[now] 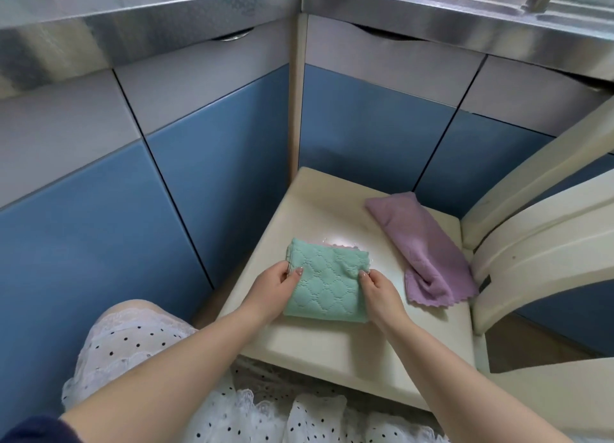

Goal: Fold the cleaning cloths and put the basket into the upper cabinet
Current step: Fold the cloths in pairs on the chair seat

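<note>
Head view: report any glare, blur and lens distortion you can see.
Head view: a bright glare patch sits on the chair seat just beyond the green cloth; the steel counter edge looks soft and streaky near the top; wide-angle distortion bows the cabinet doors outward; both the left hand and right hand are reasonably sharp; the purple cloth is evenly lit.
</note>
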Demonstrator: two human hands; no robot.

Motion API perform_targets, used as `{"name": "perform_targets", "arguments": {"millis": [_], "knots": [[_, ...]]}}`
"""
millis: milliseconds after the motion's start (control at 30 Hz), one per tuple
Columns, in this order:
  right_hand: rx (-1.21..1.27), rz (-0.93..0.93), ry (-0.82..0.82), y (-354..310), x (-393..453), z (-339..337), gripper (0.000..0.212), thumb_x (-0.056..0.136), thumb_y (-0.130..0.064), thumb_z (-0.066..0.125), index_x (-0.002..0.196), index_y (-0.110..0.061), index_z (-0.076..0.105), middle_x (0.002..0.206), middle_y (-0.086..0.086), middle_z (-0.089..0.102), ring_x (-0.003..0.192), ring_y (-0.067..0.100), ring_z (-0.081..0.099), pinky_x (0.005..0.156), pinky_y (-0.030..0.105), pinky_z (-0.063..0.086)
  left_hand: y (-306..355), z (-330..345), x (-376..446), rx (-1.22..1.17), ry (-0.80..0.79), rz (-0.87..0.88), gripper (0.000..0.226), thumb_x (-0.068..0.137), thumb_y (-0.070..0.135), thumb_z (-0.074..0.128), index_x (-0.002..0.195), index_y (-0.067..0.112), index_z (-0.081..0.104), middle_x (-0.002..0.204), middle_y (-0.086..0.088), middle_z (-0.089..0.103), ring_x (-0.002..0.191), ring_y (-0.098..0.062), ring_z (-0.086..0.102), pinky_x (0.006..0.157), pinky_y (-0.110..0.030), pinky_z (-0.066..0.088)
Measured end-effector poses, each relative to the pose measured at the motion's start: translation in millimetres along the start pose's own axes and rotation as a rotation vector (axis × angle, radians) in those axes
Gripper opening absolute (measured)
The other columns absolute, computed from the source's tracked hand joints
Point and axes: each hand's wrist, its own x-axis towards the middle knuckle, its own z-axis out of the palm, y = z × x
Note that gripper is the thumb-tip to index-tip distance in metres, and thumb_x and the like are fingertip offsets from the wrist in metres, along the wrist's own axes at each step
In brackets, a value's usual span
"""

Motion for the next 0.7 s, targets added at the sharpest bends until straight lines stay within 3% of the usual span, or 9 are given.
{"name": "perform_targets", "arguments": {"millis": [233,367,500,567,633,700], "knots": [[-0.107,0.038,-0.034,-3,15,1,0.027,0.099,-0.026,0.039,0.084,-0.011,0.055,0.086,0.007,0.060,0.084,0.027,0.053,0.066,0.031,0.033,-3,4,21,0.129,0.042,-0.112,0.031,0.096,0.036,0.045,0.094,0.009,0.060,0.095,-0.006,0.068,0.090,-0.024,0.063,0.084,-0.041,0.051],[-0.185,0.062,-0.032,-9,20,1,0.028,0.098,-0.029,0.039,0.082,-0.012,0.055,0.086,0.008,0.059,0.081,0.026,0.051,0.065,0.031,0.034,-2,5,33,0.206,0.032,-0.187,0.030,0.096,0.034,0.046,0.088,0.008,0.057,0.093,-0.006,0.065,0.090,-0.025,0.062,0.077,-0.033,0.047],[-0.017,0.163,0.011,-6,15,-5,0.025,0.096,-0.036,0.044,0.098,-0.014,0.056,0.078,0.004,0.062,0.061,0.022,0.057,0.052,0.031,0.048,3,-3,26,0.122,0.083,-0.227,0.030,0.092,0.040,0.051,0.105,0.012,0.051,0.094,0.001,0.063,0.093,-0.020,0.062,0.078,-0.033,0.049],[0.065,0.120,0.124,-1,10,-11,0.024,0.094,-0.034,0.048,0.108,-0.015,0.054,0.079,0.004,0.064,0.062,0.021,0.061,0.063,0.037,0.054,3,-9,14,0.268,0.194,-0.094,0.031,0.092,0.039,0.051,0.115,0.019,0.046,0.100,0.007,0.057,0.094,-0.016,0.058,0.084,-0.036,0.048],[-0.029,-0.076,0.214,6,4,-10,0.029,0.094,-0.029,0.049,0.117,-0.013,0.055,0.100,0.007,0.064,0.085,0.020,0.061,0.082,0.038,0.050,1,-9,5,0.484,0.288,0.185,0.035,0.094,0.034,0.045,0.125,0.018,0.047,0.117,0.005,0.054,0.107,-0.015,0.053,0.094,-0.036,0.045],[-0.225,-0.332,0.201,9,-4,3,0.038,0.091,-0.030,0.045,0.121,-0.010,0.058,0.120,0.010,0.060,0.108,0.025,0.056,0.095,0.038,0.043,-1,3,1,0.689,0.208,0.396,0.047,0.092,0.032,0.032,0.133,0.014,0.048,0.136,0.000,0.051,0.128,-0.019,0.045,0.108,-0.039,0.037]]}}
